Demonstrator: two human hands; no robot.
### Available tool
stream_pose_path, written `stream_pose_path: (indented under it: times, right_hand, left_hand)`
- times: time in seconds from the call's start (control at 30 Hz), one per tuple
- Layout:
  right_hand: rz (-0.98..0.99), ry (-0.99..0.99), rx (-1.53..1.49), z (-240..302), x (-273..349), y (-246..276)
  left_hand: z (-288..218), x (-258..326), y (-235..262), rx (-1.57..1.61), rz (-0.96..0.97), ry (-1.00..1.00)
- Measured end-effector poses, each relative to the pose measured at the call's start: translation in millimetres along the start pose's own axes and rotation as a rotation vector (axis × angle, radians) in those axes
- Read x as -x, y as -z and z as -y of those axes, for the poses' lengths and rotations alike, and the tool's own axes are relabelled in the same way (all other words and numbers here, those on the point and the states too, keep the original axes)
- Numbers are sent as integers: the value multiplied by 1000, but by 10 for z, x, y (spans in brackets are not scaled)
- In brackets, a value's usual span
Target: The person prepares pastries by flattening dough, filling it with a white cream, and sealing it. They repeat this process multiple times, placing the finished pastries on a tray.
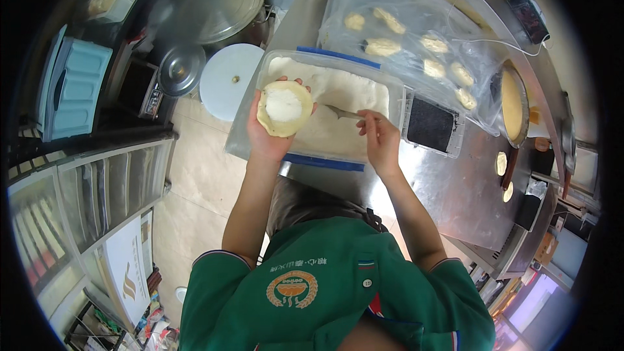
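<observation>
My left hand (268, 142) cups a round, flattened piece of dough (268, 127) from below, over the left part of a clear plastic tub. White powder (283, 104) lies heaped in the middle of the dough. In my right hand (382, 140) is a metal spoon (344, 114), pinched by its handle, its bowl over the tub. The plastic tub (325, 162) has blue clips on its sides and holds more white powder (341, 91).
Right of the tub stands a small container with black contents (431, 124). Several dough pieces (383, 47) lie under clear plastic sheeting on the metal counter (468, 182). A round pan (513, 107) stands at the far right. Left are a white round lid (231, 82) and large pots (224, 6).
</observation>
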State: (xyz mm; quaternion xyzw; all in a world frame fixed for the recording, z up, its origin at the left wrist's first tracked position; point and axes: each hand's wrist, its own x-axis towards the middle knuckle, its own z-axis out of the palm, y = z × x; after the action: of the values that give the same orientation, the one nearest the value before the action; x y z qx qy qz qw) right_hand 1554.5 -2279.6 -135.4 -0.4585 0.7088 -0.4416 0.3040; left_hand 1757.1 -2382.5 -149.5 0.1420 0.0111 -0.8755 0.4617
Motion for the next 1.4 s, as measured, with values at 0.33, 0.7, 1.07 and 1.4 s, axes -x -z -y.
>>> stream_pose_path:
  times: [0.33, 0.7, 1.07, 1.4]
  right_hand:
    - [-251, -97, -402, 241, -75, 333]
    - [-209, 622, 24, 540, 169, 185]
    - [-199, -96, -280, -82, -20, 19]
    - [-262, 106, -393, 565, 162, 226]
  left_hand:
    - [86, -71, -12, 28, -68, -71]
    - [326, -73, -95, 139, -41, 41]
    - [-32, 110, -75, 56, -27, -74]
    - [307, -15, -146, -1, -101, -2]
